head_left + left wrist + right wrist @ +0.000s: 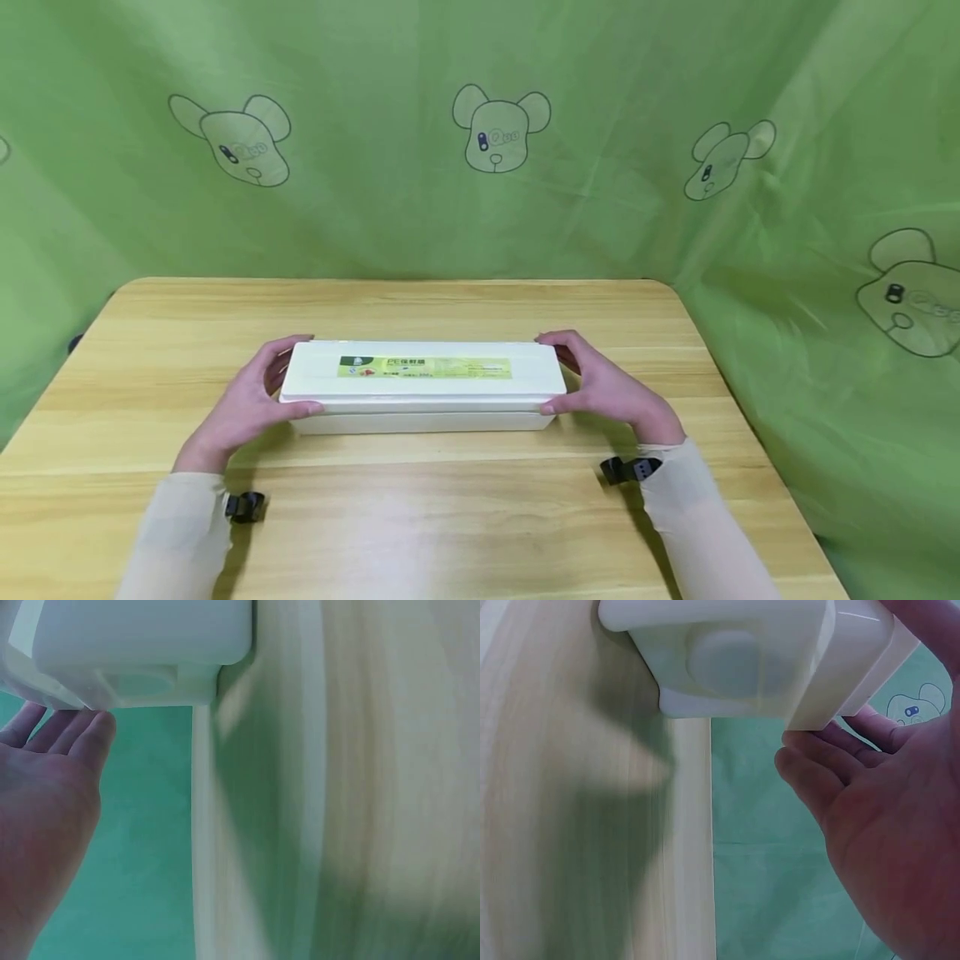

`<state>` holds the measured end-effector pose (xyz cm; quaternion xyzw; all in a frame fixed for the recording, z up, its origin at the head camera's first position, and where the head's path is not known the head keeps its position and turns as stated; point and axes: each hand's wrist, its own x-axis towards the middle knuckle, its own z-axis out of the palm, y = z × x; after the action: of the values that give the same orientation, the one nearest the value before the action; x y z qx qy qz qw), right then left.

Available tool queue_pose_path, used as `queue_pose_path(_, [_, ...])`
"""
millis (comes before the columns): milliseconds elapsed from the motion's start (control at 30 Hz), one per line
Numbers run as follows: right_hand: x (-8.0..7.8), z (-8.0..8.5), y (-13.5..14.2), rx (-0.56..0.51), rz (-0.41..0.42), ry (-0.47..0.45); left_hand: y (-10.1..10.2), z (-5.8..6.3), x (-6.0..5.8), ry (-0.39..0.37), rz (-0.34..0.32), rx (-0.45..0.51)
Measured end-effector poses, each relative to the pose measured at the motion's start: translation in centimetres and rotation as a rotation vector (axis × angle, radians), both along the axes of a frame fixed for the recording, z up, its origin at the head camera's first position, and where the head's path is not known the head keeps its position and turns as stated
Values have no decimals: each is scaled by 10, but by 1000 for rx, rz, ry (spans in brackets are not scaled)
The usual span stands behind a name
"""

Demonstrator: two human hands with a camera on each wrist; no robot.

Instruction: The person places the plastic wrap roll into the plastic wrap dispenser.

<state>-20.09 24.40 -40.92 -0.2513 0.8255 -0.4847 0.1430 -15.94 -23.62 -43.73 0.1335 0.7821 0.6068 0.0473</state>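
A long white cling film box (427,404) with a yellow-green label (424,367) on its lid lies crosswise on the table, its long side toward me. The left hand (251,396) grips its left end, thumb along the front edge and fingers at the back corner. At the opposite end the right hand (600,387) holds the box the same way, thumb at the front and fingers behind. In the right wrist view, a round recess (724,661) shows in the box's end wall, and the fingertips (799,761) are at the lid's edge.
The light wood table (420,517) has rounded far corners. A green curtain (375,225) printed with bear heads hangs behind it and along the right side. Black wrist cameras (246,507) are strapped over pale sleeves (176,533).
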Motion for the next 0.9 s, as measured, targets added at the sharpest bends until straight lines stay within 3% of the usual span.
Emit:
queue_pose_path(500, [1, 3, -3, 86, -11, -29, 0, -1, 2, -33, -7, -3])
queue_pose_path(900, [2, 4, -3, 107, 18, 21, -1, -2, 4, -54, -17, -46])
